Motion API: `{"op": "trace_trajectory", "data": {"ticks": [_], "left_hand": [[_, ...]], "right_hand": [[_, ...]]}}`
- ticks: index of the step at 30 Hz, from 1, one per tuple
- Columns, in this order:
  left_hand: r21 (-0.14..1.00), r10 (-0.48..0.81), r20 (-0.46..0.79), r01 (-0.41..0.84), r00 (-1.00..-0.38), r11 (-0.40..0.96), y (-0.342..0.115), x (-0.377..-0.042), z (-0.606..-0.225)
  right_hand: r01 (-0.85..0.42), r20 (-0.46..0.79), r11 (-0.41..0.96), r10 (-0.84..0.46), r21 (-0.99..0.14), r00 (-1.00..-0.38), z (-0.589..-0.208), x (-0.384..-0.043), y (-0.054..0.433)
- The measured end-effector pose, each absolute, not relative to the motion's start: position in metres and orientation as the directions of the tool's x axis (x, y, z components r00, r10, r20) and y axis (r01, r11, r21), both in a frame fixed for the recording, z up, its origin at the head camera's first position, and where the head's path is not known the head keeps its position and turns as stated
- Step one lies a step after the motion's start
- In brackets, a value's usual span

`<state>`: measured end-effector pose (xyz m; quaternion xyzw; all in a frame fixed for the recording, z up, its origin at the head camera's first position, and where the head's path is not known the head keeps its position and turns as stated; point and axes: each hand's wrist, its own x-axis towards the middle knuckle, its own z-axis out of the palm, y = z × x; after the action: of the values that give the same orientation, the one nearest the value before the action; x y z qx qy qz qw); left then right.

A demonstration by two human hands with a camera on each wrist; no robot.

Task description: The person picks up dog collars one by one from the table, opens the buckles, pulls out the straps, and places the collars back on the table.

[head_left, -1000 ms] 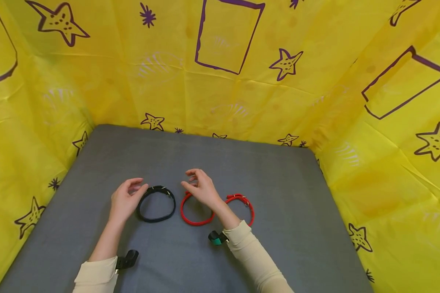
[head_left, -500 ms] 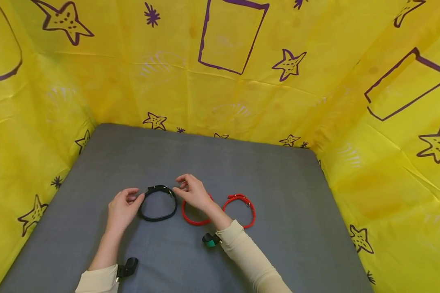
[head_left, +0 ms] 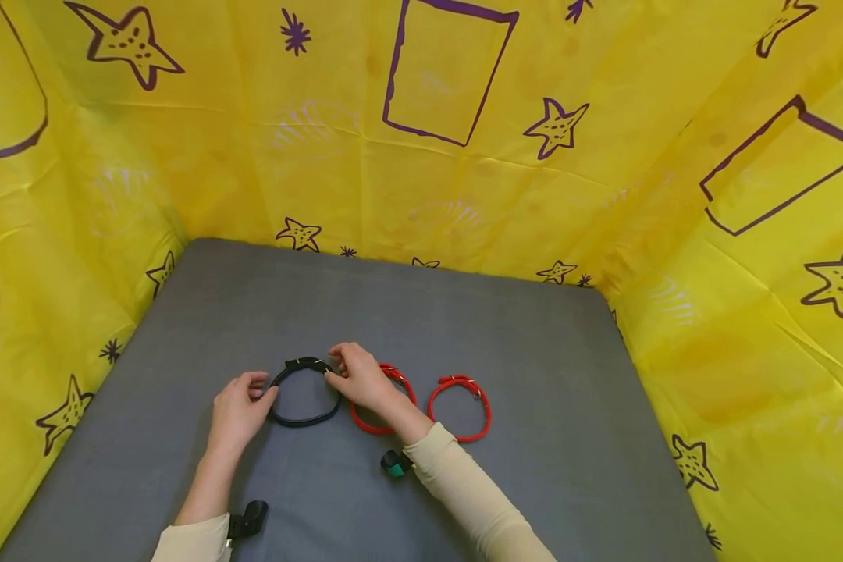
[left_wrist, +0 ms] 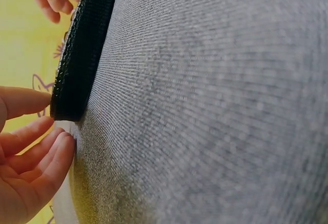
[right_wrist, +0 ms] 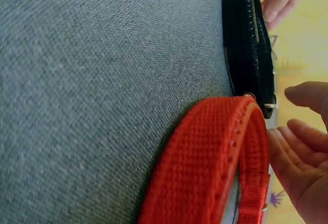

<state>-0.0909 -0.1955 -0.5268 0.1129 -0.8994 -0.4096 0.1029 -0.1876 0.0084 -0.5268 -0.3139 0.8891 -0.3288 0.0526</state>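
Observation:
A black buckled collar (head_left: pixel 305 422) lies as a loop on the grey surface, standing on its edge. My left hand (head_left: pixel 237 412) is at its left side; the thumb tip comes right up to the strap in the left wrist view, with the other fingers (left_wrist: pixel 43 165) loosely bent outside the loop. My right hand (head_left: pixel 362 380) is at the collar's upper right, near the metal buckle (right_wrist: pixel 270 105). In the right wrist view its thumb and fingers are spread, with a gap to the strap. Beneath the right hand and wrist, a red collar (head_left: pixel 371 429) is partly hidden.
A second red collar (head_left: pixel 488 414) lies to the right of the first. The grey-covered table (head_left: pixel 421 312) is enclosed by yellow cloth walls (head_left: pixel 253 179) with purple drawings. Small wrist cameras (head_left: pixel 255 517) sit on both forearms.
My right hand has moved left and slightly nearer, from over the red collar to the black collar's right side. The left hand has lowered slightly along the black collar's left side.

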Motion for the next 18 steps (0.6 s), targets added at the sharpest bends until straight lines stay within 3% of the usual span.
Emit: {"op": "trace_trajectory", "data": {"ticks": [9,18], "left_hand": [[0.747,-0.256,0.157,-0.055,-0.954,0.663,-0.1927,-0.0923,-0.5299],[0.748,-0.251,0.127,-0.073,-0.960,0.660,-0.1932,-0.0923,-0.5305]], "right_hand": [[-0.542,0.083,0.619,-0.612,-0.569,-0.786,-0.5312,-0.1872,0.0037],[-0.561,0.096,0.625,-0.617,-0.543,-0.781,-0.5352,-0.1872,0.0021]]}}
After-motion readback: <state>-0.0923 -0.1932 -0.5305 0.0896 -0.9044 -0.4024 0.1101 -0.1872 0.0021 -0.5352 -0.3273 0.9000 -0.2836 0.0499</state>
